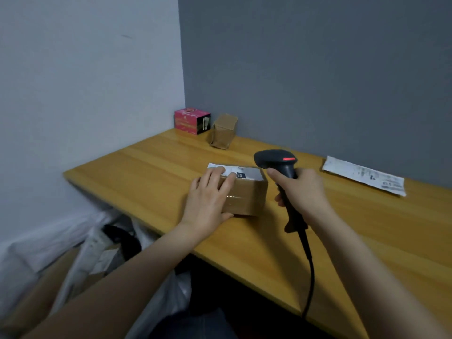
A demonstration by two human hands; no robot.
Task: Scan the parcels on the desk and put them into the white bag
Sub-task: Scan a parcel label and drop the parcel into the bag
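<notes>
Wooden desk (146,172) with boxes (244,196), white mailer (364,176)

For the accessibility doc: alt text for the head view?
A person's right hand grips a black barcode scanner beside a labelled cardboard parcel that the left hand rests on, on a wooden desk. A pink box, a brown parcel and a flat white parcel lie farther back.
</notes>
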